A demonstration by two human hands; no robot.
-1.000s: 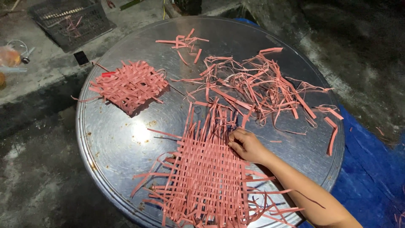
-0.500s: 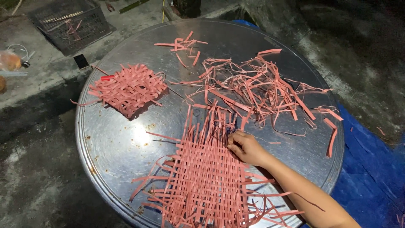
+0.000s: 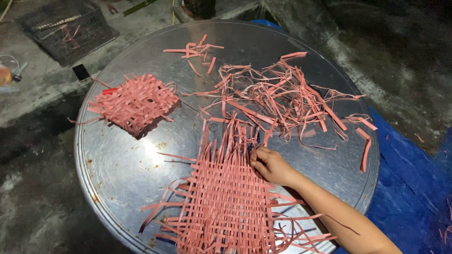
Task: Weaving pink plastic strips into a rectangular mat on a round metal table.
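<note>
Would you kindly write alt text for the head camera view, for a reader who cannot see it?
A person's right hand presses on the edge of a half-woven mat of pink strips on a round metal tray. Loose pink strips lie beyond it, and a smaller woven piece to the left.

Quick count from where I'm standing: two woven pink mats on the round metal table (image 3: 117, 174), a big unfinished mat (image 3: 226, 202) by the near edge and a smaller finished mat (image 3: 134, 104) by the left edge. Two piles of loose pink strips, one big tangle (image 3: 282, 96) toward the right edge, one small bunch (image 3: 195, 51) at the far edge. One hand (image 3: 273, 165). One dark crate (image 3: 66, 28) on the floor.
</note>
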